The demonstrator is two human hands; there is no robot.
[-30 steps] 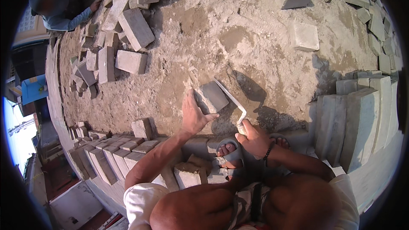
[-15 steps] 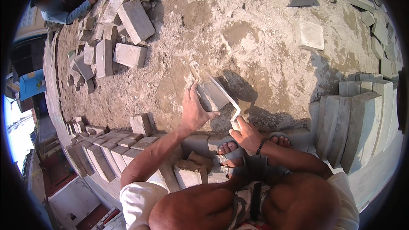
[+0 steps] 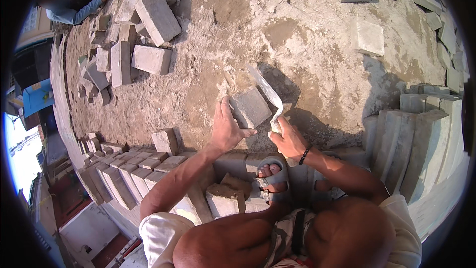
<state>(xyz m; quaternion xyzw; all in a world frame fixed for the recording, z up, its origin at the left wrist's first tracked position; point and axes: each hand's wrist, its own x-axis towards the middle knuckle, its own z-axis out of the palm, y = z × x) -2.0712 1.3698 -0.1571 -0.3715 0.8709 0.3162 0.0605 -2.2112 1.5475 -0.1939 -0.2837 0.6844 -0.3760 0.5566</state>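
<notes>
A short grey brick (image 3: 251,107) is gripped at its left and near sides by my left hand (image 3: 227,130), fingers along the far-left edge and thumb toward the front. My right hand (image 3: 289,145), with a dark bead bracelet at the wrist, is wrapped round the handle of a trowel (image 3: 270,94). The trowel's metal blade points away from me, edge-on, just right of the brick. Both are above sandy, mortar-dusted ground (image 3: 208,82); whether the brick touches it I cannot tell.
Loose bricks (image 3: 157,19) lie piled at the far left, where another person's arm (image 3: 89,10) reaches in. A single brick (image 3: 367,36) lies at right. Rows of bricks (image 3: 119,181) run along my left, and stacked blocks (image 3: 414,144) stand at my right. My sandalled foot (image 3: 272,173) is close.
The trowel has swung away from the brick's right face, its blade tilting up and out, and more of the brick's top shows. My left hand keeps its grip on the brick.
</notes>
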